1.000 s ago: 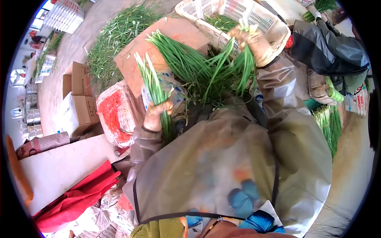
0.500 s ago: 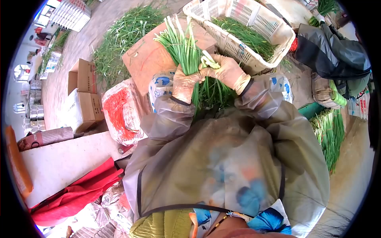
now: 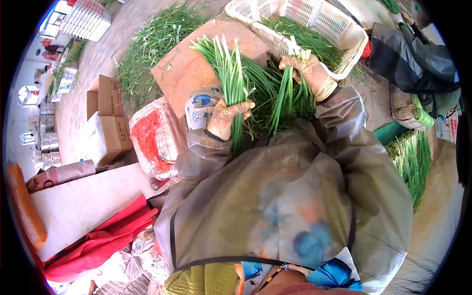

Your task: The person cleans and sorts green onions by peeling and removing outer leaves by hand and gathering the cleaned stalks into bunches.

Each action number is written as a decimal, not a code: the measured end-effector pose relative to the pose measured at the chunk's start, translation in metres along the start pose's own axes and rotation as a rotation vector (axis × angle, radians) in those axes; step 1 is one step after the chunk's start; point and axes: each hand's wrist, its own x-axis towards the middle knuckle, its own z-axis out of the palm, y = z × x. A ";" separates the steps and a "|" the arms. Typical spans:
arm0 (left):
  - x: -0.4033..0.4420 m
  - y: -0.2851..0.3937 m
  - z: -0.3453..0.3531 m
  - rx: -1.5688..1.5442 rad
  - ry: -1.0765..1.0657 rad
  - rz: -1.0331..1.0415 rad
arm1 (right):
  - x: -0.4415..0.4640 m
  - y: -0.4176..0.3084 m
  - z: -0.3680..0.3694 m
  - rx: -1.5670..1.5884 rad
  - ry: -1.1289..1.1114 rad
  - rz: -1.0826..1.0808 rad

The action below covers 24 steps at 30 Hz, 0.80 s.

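Note:
My left hand [image 3: 225, 119], in a tan glove, is closed round a bunch of chives [image 3: 233, 73], long green leaves with white stem ends pointing up and away. To the right, my gloved right hand [image 3: 314, 76] grips a smaller bunch of chives [image 3: 284, 96] just under its white ends, its leaves trailing down toward my lap. Between and behind the hands lie more loose chives [image 3: 260, 78], partly hidden by what I hold. Beyond my left hand is a brown board [image 3: 182, 61], stained and tilted in view.
A white slatted crate [image 3: 339, 29] holding greens stands at the far right. On the left, red ties [image 3: 150, 140] lie on a wrapped bundle near a cardboard box [image 3: 110, 130]. Loose greens [image 3: 147, 54] cover the floor. Bundled chives [image 3: 413, 164] stand right; another person's dark clothing [image 3: 410, 54] is close.
My hands were together at the bunch and have moved apart. The right hand has gone right and slightly up with its chives; the left has dropped lower, keeping its bunch.

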 end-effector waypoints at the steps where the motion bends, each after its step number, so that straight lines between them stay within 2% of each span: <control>1: -0.002 -0.002 0.001 -0.010 -0.060 -0.005 | -0.003 -0.008 0.004 -0.025 -0.013 0.034; 7: -0.007 -0.001 0.017 -0.067 -0.118 -0.168 | 0.004 -0.011 0.042 0.017 -0.097 0.038; 9: -0.010 -0.002 0.016 -0.144 -0.102 -0.196 | 0.008 -0.007 0.042 -0.046 -0.082 0.140; 10: -0.009 -0.008 0.011 -0.143 -0.096 -0.197 | 0.008 -0.006 0.041 -0.019 -0.117 0.158; 12: -0.007 -0.019 0.004 -0.049 0.021 -0.019 | 0.007 0.001 0.045 -0.137 -0.095 0.103; 13: -0.011 -0.017 0.005 -0.155 0.076 -0.043 | 0.005 0.006 0.047 -0.084 -0.109 0.092; 16: -0.012 -0.007 0.001 -0.108 0.023 -0.111 | 0.010 0.034 0.055 -0.049 -0.158 0.012; 18: -0.005 -0.004 0.008 -0.073 -0.042 -0.059 | 0.005 0.038 0.062 -0.124 -0.181 0.046; 20: 0.002 -0.008 0.008 -0.031 0.065 -0.052 | 0.000 0.032 0.064 -0.189 -0.250 0.087; 21: 0.001 -0.002 0.018 -0.002 0.217 -0.020 | -0.002 0.024 0.064 -0.264 -0.269 0.115; 22: -0.001 0.003 0.020 -0.003 0.216 -0.019 | -0.002 0.027 0.063 -0.265 -0.269 0.115; 24: -0.004 0.008 0.021 -0.099 0.332 -0.110 | -0.002 0.035 0.060 -0.181 -0.322 0.044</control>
